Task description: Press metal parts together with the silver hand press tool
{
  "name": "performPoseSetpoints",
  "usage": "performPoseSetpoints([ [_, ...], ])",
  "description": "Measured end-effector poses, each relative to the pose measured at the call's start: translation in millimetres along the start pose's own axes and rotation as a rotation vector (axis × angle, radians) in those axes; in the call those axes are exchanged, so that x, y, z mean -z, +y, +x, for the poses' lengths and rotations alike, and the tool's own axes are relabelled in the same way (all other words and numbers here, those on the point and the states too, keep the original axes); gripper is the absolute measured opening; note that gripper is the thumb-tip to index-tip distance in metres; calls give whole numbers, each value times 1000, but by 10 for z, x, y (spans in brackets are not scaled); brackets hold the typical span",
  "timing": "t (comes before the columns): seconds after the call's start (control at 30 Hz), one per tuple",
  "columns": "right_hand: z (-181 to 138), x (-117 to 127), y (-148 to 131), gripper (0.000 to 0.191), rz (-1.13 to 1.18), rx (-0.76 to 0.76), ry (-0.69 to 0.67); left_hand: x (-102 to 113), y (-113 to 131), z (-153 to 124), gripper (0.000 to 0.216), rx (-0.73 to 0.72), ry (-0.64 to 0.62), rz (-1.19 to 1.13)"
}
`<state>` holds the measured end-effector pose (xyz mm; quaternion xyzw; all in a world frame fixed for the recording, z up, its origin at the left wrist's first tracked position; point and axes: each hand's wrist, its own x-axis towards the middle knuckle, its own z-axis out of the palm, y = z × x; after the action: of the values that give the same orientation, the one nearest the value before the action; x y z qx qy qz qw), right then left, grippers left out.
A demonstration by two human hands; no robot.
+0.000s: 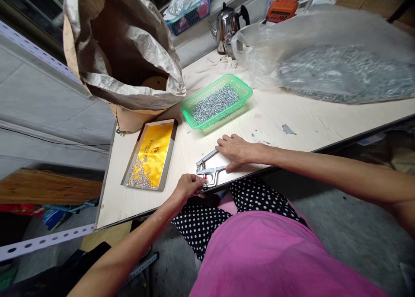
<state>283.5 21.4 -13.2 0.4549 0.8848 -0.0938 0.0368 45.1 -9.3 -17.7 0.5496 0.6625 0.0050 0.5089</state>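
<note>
Near the table's front edge lie silver snap pliers [211, 172] with a spring between spread handles and a small red part at the jaw. My right hand [236, 151] grips the pliers' handle ends, fingers on the upper handle and thumb by the lower one. At the jaw, my left hand [188, 185] has its thumb and fingers pinched together; whatever they hold is too small to make out. To the left rests a shallow box [164, 158] with a yellow lining and small metal pieces [141, 174] in its near end. A green basket [223, 116] behind the pliers holds many similar metal pieces [215, 103].
A large open sack [129, 102] stands at the table's back left. Across the back right spreads a clear plastic bag [343, 72] of metal pieces. Behind are a steel kettle [226, 27], an orange box [281, 11] and a blue basket [188, 22].
</note>
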Motion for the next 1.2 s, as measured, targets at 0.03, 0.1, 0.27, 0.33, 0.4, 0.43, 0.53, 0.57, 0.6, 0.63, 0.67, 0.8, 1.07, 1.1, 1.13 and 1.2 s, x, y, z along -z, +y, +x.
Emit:
performPoseSetpoints([
  [0.03, -7, -3, -8, 60, -3, 0, 3, 9, -16, -8, 33, -18, 13, 55],
  [0.1, -20, -25, -17, 56, -2, -1, 11, 34, -40, -34, 40, -116, 115, 216],
  [0.27, -59, -94, -27, 45, 31, 12, 18, 38, 39, -68, 28, -603, 413, 538],
  [0.33, -81, -102, -39, 39, 41, 12, 29, -9, 133, -28, 39, -736, 359, 645],
  [0.4, -106, -97, -59, 37, 46, 7, 38, -68, 244, 39, 56, -803, 285, 747],
  [0.43, -119, -91, -71, 37, 49, 3, 42, -96, 300, 75, 63, -813, 251, 796],
  [0.53, -147, -67, -114, 36, 62, -14, 53, -157, 448, 166, 68, -784, 176, 934],
  [0.57, -149, -58, -129, 35, 66, -26, 49, -168, 490, 185, 65, -770, 162, 974],
  [0.6, -146, -49, -143, 35, 70, -43, 39, -177, 529, 197, 61, -758, 154, 1009],
  [0.63, -138, -39, -157, 35, 71, -63, 27, -182, 564, 203, 58, -746, 152, 1036],
  [0.67, -127, -30, -169, 37, 71, -83, 17, -185, 596, 205, 55, -733, 153, 1056],
  [0.8, -85, -1, -201, 41, 74, -126, -6, -180, 686, 200, 48, -693, 139, 1074],
  [1.07, -115, -107, -260, 9, 96, -114, -3, -183, 699, 183, 20, -679, 97, 1053],
  [1.1, -118, -137, -268, 7, 98, -115, 4, -191, 700, 175, 18, -680, 91, 1054],
  [1.13, -122, -164, -276, 7, 100, -116, 9, -198, 703, 167, 17, -681, 86, 1055],
  [1.2, -137, -206, -288, 9, 101, -119, 17, -205, 713, 152, 15, -680, 71, 1057],
])
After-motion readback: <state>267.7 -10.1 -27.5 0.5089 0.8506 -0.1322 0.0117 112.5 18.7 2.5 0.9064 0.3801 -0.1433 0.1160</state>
